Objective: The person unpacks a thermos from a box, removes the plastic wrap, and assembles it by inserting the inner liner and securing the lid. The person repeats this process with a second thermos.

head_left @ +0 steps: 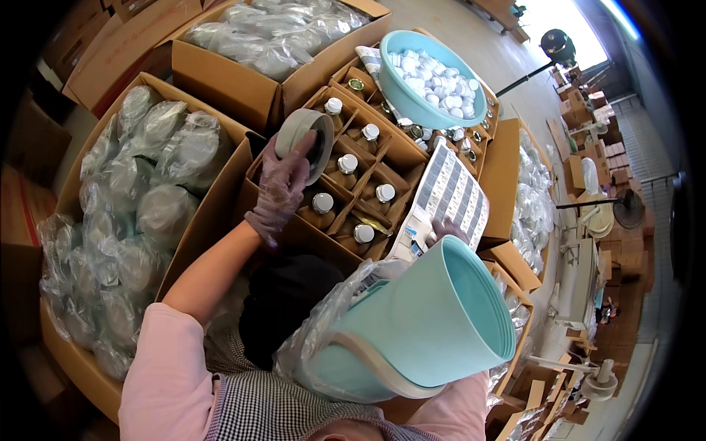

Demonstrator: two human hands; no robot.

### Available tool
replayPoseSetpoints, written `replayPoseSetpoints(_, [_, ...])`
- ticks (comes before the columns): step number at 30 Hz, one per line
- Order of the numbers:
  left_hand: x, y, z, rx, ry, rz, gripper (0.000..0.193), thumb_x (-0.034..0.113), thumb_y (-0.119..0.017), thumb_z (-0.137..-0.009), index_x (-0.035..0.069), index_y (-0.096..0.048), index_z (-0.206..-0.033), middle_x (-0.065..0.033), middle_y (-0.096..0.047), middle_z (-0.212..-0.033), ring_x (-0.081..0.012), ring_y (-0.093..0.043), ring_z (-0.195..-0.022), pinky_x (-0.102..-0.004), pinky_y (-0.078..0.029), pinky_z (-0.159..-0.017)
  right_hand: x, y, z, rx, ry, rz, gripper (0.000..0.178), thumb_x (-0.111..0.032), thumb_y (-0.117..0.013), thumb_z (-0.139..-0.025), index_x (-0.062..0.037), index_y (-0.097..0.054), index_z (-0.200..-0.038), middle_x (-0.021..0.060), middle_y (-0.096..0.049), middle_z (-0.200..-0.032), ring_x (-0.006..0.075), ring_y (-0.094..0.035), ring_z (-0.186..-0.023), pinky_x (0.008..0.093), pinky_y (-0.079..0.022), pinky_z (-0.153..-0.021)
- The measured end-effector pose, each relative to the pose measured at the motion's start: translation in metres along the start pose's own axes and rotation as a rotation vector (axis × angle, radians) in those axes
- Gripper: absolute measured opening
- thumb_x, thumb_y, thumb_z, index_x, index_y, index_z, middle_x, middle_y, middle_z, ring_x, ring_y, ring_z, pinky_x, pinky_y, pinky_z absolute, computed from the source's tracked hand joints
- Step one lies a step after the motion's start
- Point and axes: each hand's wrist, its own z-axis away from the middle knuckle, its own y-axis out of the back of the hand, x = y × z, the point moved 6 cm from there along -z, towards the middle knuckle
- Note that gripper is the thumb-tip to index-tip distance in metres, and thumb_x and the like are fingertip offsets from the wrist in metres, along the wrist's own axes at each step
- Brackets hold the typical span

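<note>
My left hand point(281, 180), in a thin translucent glove, grips a thick grey-white roll of tape point(297, 132) with fingers reaching into its dark centre. The roll is above the left side of a divided carton point(309, 235), where several white-capped bottles point(347, 164) stand in compartments. A teal bucket point(390, 316) with a beige handle lies tilted against my body, its mouth toward the right. My right arm passes behind it. Beyond its rim, my gloved right hand point(446, 229) shows only partly, fingers stretched out beside a printed sheet point(450, 192). Clear plastic point(316, 316) hangs about the bucket.
At the left, an open carton point(193, 257) holds plastic-wrapped clear containers point(140, 220); another such carton point(228, 88) stands behind. A light-blue basin point(387, 81) full of white caps point(441, 81) rests on the far bottle carton. More cartons point(507, 176) and fans point(557, 48) are at the right.
</note>
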Motion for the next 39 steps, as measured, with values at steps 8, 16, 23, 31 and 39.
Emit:
replayPoseSetpoints(8, [0.017, -0.016, -0.018, -0.125, 0.074, 0.142, 0.028, 0.005, -0.061, -0.092, 0.014, -0.071, -0.116, -0.0227, -0.043, -0.139, -0.0380, -0.049, -0.126, -0.0427, -0.040, -0.108, -0.089, -0.026, -0.108, -0.100, 0.134, -0.048, 0.068, -0.036, -0.070, -0.084, -0.0161, -0.045, -0.143, 0.0205, -0.050, -0.138, 0.0400, -0.051, -0.125, 0.0453, -0.045, -0.104])
replayPoseSetpoints(16, [-0.012, -0.043, -0.026, -0.483, 0.545, 0.245, 0.043, 0.046, -0.062, -0.095, 0.006, -0.073, -0.105, -0.0132, -0.067, -0.098, -0.0183, -0.061, -0.091, -0.0332, -0.050, -0.083, -0.070, 0.136, -0.020, 0.413, 0.127, -0.256, 0.053, -0.048, -0.069, -0.082, -0.0114, -0.059, -0.119, 0.0167, -0.064, -0.113, 0.0344, -0.066, -0.098, 0.0445, -0.052, -0.084])
replayPoseSetpoints(23, [0.098, -0.149, -0.040, -1.017, 0.621, 0.841, 0.077, 0.070, -0.037, -0.096, 0.006, -0.052, -0.137, -0.0146, -0.059, -0.129, -0.0275, -0.056, -0.119, -0.0406, -0.041, -0.107, -0.091, 0.271, 0.158, 1.090, 0.544, -0.165, 0.054, -0.036, -0.079, -0.077, -0.0071, -0.062, -0.120, 0.0153, -0.066, -0.091, 0.0305, -0.067, -0.082, 0.0381, -0.055, -0.074])
replayPoseSetpoints(31, [0.193, -0.167, -0.061, -1.228, 0.807, 1.898, 0.082, 0.066, -0.050, -0.093, 0.011, -0.033, -0.151, -0.0185, -0.045, -0.146, -0.0331, -0.049, -0.131, -0.0507, -0.043, -0.109, -0.060, 0.262, 0.194, 0.556, 0.740, -0.908, 0.052, -0.008, -0.081, -0.077, -0.0063, -0.064, -0.126, 0.0133, -0.065, -0.115, 0.0206, -0.063, -0.104, 0.0320, -0.054, -0.086])
replayPoseSetpoints(39, [0.182, -0.108, -0.008, -0.866, 0.270, 0.816, 0.074, 0.063, -0.039, -0.099, 0.005, -0.044, -0.143, -0.0136, -0.058, -0.132, -0.0220, -0.059, -0.117, -0.0383, -0.051, -0.098, -0.033, 0.226, 0.155, 0.742, 0.535, -1.409, 0.071, -0.027, -0.063, -0.089, -0.0035, -0.035, -0.150, 0.0154, -0.041, -0.149, 0.0242, -0.040, -0.136, 0.0360, -0.032, -0.114])
